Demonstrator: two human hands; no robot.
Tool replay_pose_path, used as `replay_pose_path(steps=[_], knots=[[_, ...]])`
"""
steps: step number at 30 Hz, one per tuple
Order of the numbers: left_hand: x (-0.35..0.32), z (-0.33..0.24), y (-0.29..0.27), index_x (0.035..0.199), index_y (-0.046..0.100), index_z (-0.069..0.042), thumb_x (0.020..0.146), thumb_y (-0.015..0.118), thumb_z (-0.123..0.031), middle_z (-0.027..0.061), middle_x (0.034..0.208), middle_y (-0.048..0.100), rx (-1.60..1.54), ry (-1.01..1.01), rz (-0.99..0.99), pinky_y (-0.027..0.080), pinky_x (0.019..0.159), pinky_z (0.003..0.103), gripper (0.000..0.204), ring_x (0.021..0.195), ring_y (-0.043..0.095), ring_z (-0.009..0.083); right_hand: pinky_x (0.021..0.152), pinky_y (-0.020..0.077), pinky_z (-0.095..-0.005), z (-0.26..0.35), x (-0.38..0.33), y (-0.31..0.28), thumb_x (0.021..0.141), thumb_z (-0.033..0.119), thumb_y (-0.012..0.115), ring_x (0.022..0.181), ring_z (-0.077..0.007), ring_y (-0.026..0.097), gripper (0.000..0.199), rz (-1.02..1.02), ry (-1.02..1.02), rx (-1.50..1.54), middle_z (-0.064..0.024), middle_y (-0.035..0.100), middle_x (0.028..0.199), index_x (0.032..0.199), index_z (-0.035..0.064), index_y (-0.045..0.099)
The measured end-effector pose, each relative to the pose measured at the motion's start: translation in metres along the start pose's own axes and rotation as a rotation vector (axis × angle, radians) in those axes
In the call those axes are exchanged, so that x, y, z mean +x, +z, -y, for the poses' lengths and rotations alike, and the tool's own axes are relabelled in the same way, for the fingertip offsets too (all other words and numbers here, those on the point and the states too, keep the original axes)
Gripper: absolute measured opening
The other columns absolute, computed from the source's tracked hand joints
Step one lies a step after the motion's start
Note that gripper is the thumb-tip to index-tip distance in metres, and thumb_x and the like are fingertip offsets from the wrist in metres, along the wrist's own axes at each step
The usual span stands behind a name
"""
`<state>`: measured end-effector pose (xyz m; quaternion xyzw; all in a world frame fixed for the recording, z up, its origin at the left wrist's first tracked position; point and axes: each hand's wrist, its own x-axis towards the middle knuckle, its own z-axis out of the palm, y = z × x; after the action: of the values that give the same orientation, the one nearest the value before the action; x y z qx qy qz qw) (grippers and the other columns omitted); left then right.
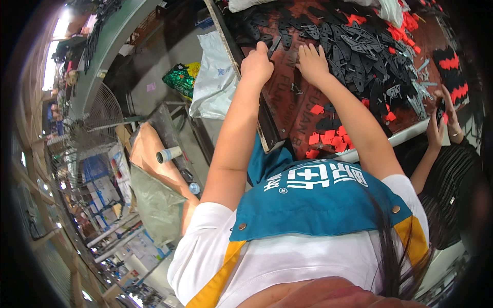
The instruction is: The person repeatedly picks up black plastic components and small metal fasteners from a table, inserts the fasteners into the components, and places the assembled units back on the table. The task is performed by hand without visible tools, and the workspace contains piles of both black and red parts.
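My left hand is closed near the left edge of the reddish-brown table. From its fingers sticks out a narrow black flat part; the end in the grip is hidden. To the right, my right hand rests with its fingers stretched out beside a large heap of black flat parts, seemingly holding nothing. Several small red tags lie at the table's near edge. A small metal piece lies on the tabletop below my right hand.
More red pieces and metal strips lie at the right. A co-worker's hands hold a small part there. A raised wooden rim borders the table's left. Beyond it are a white sack and a fan.
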<state>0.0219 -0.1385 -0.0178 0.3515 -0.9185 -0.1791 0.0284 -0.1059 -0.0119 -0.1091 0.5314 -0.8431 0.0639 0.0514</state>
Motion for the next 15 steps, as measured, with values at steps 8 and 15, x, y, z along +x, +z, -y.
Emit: replay_pose_path(steps=[8,15], knots=[[0.010,0.001,0.012,0.107,0.045,-0.005,0.075,0.057,-0.013,0.0208,0.093,0.062,-0.001,0.081,0.114,0.046,0.079,0.045,0.035,0.091,0.059,0.0378,0.093,0.0388,-0.0460,-0.004,-0.049,-0.014,0.075,0.007,0.063,0.109,-0.0324,0.050,0.047,-0.102,-0.044,0.598,-0.0097,0.061,0.105,0.119,0.0063,0.049],[0.013,-0.002,0.013,0.111,0.049,0.000,0.078,0.052,-0.016,0.0227,0.107,0.059,0.099,-0.036,0.180,0.047,0.085,0.043,0.037,0.100,0.058,0.0370,0.078,0.0431,-0.0426,-0.006,0.005,-0.010,0.074,0.011,0.063,0.093,-0.0292,0.052,0.020,-0.125,-0.033,0.207,-0.0056,0.060,0.091,0.094,0.0114,0.062]])
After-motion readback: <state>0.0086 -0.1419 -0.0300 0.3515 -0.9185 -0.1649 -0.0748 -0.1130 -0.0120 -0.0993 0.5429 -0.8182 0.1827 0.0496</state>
